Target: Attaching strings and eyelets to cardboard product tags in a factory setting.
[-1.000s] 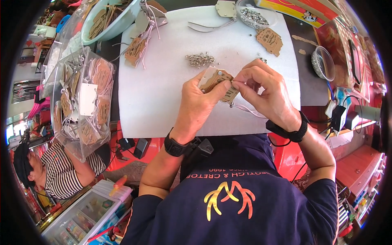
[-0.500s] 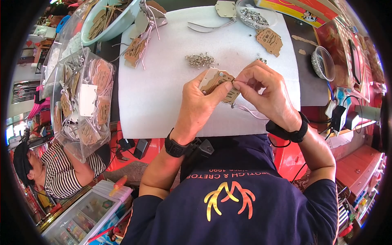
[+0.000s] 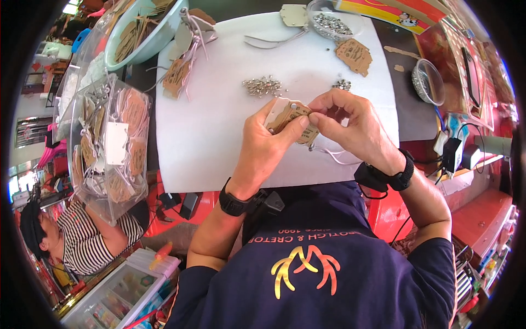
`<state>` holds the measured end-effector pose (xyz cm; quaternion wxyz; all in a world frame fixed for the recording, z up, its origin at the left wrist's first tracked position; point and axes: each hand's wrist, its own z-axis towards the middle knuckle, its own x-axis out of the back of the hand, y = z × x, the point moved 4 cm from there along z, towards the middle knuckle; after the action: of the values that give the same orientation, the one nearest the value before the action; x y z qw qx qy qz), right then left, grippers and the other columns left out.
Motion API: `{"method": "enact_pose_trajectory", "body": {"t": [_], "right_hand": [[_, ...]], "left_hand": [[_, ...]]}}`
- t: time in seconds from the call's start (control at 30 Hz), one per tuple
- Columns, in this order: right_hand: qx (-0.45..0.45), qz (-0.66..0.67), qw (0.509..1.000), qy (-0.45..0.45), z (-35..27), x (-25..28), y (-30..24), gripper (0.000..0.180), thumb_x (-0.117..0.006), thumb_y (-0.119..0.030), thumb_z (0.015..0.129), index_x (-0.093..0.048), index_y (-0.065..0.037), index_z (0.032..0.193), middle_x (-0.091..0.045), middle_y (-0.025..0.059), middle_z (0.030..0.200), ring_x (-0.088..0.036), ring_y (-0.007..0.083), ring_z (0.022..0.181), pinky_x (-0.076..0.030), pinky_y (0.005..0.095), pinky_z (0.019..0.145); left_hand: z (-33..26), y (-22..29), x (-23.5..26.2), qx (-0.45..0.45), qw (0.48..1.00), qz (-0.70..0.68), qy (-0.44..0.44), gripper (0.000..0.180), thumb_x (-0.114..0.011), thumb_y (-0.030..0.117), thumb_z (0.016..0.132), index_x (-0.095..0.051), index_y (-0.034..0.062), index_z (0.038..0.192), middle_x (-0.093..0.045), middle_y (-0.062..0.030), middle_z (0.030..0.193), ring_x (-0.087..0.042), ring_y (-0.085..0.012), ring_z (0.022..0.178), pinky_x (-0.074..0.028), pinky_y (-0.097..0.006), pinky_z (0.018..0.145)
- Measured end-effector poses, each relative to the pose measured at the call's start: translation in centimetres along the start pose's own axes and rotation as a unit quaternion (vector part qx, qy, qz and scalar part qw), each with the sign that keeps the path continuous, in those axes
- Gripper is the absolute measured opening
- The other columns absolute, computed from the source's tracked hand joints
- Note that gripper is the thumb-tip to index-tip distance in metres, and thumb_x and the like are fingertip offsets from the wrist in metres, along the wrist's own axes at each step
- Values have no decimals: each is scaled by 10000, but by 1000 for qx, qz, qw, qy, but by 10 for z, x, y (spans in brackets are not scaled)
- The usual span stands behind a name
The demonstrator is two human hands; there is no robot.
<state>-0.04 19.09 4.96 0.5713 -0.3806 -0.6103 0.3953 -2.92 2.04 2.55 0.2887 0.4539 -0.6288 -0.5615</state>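
My left hand (image 3: pixel 263 143) is closed on a brown-and-cream cardboard tag (image 3: pixel 308 135), its thumb across the front. Pale cords (image 3: pixel 334 154) trail from the tag's lower edge. At the tag's upper right edge, my right hand (image 3: pixel 359 125) pinches with thumb and forefinger; whatever lies between those fingertips is too small to make out. A loose pile of small silvery metal pieces (image 3: pixel 263 86) lies on the white mat (image 3: pixel 211 137) beyond my left hand. Just past my right fingers sits a smaller heap of metal pieces (image 3: pixel 343 84).
Farther right on the mat lies a brown tag (image 3: pixel 354 56), below a clear bowl of metal pieces (image 3: pixel 333 24). Corded tags (image 3: pixel 176 77) rest at the mat's left. A clear box of tags (image 3: pixel 112 192) and a pale blue basin (image 3: pixel 147 54) stand left. A person (image 3: pixel 82 238) sits lower left.
The view has shifted slightly. Both hands stay together at the tag, with the right fingertips still pinched at its edge and only a slight change in the fingers.
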Motion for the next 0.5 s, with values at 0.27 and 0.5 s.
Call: {"method": "enact_pose_trajectory", "body": {"t": [0.27, 0.5], "right_hand": [[-127, 82, 987, -62, -19, 20, 5, 145, -656, -114, 894, -637, 13, 961, -607, -29, 824, -532, 19, 737, -458, 208, 661], [-138, 28, 988, 64, -48, 94, 17, 200, -648, -165, 890, -674, 21, 957, -606, -27, 789, -519, 38, 732, -427, 216, 632]], "left_hand": [[1, 3, -21, 3, 998, 6, -63, 324, -739, 108, 877, -584, 28, 1150, -664, 1, 947, -614, -72, 797, -474, -214, 663], [8, -1, -27, -40, 991, -28, -126, 396, -716, 27, 867, -497, 17, 1197, -593, -54, 1029, -567, -87, 957, -496, -226, 737]]}}
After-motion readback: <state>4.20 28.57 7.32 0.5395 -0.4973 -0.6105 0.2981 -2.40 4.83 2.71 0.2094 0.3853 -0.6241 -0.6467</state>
